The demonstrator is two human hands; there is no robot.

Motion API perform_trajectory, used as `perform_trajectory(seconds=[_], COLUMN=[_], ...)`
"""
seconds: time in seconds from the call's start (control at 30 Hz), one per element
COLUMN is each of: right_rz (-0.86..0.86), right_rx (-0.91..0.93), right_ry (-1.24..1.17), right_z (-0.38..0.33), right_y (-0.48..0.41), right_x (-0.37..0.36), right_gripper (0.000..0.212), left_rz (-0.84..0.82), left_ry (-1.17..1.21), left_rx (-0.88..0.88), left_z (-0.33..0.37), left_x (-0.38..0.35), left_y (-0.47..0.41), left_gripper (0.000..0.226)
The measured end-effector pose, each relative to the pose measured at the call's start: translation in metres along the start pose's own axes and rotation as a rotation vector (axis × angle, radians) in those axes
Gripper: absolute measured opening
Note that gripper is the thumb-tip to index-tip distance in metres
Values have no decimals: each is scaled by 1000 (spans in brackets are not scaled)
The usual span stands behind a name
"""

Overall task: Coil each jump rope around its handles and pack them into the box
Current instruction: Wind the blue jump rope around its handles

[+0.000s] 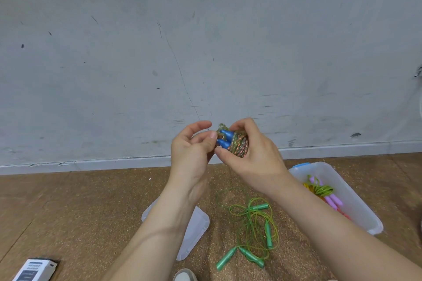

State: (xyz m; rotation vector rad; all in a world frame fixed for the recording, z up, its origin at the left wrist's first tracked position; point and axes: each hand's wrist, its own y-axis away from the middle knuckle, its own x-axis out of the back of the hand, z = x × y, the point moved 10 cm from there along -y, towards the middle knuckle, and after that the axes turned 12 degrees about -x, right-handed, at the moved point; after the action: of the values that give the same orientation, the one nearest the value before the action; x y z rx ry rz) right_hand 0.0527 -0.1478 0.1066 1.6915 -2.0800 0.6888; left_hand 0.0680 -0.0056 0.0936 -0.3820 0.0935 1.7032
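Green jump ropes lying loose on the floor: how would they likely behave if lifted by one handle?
The green jump ropes would probably hang floppy: the thin cord lies in slack loops. They look tangled together, so lifting one green handle would likely drag the rest along. Probably light, being thin cord with small handles.

1. The blue handles are smooth, glossy plastic; the braided cord wound on them is woven fibre with a faint sheen.
2. The green handles are plastic with a satin gleam, and their thin green cord looks slick.
3. The box and lid are smooth, milky, translucent plastic.
4. The purple handles look like similar plastic, though the view is small.
5. The floor is matt, speckled and grainy, like cork.
6. The wall is matt grey and scuffed.
7. The carton is printed card.
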Motion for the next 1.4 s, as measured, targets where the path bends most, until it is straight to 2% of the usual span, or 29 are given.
perform_trajectory(seconds=[0.07, 0.2, 0.33, 0.4, 0.47, 0.63, 0.73, 0.83, 0.9, 0.97, 1.03, 1.1, 1.17, 1.2, 1.27, 1.4], right_rz=[-33, 39, 94, 89, 76, 105, 106, 89, 64, 24, -8, -23, -25, -24, -30, -34], right_rx=[20, 36, 23, 14, 5, -25, -14, -1, 3, 14, -1, -28, -49, -59, -83, -91], right_ry=[2, 32, 59, 25, -9, 16, 81, 170, 305, 441, 514, 544, 526, 508, 472, 458], right_z=[0, 3, 6, 6, 7, 13, 12, 10, 11, 13, 17, 19, 20, 21, 27, 37], right_y=[-1, -5, -4, -4, -5, -9, -9, -8, -9, -9, -9, -8, -9, -10, -14, -15], right_x=[0, 10, 13, 12, 10, 17, 15, 10, 3, -6, -13, -17, -15, -12, -7, -6], right_gripper=[53, 37, 37, 38, 39, 35, 36, 39, 42, 42, 41, 39, 37, 36, 36, 42], left_rz=[-56, -85, -37, -49, -86, -307, -339, -399, -441, -446, -471, -466, -414, -394, -402, -435], left_ry=[-19, -166, -54, 34, 17, -428, -666, -1017, -1279, -1483, -1579, -1453, -1191, -1084, -1011, -1017], left_rx=[16, -114, -80, -63, -108, -380, -600, -856, -928, -903, -742, -526, -288, -230, -235, -270], left_z=[-2, 11, 8, 5, 9, 33, 42, 46, 36, 29, 18, 8, -5, -9, -9, -11], left_x=[-4, -7, -10, -13, -14, -30, -35, -47, -54, -57, -56, -48, -37, -35, -40, -42], left_y=[-1, -2, -1, -3, -5, 2, 6, 12, 14, 15, 13, 8, 4, 5, 9, 6], left_gripper=[25, 33, 46, 53, 53, 26, 21, 3, 17, 30, 29, 23, 20, 20, 19, 22])
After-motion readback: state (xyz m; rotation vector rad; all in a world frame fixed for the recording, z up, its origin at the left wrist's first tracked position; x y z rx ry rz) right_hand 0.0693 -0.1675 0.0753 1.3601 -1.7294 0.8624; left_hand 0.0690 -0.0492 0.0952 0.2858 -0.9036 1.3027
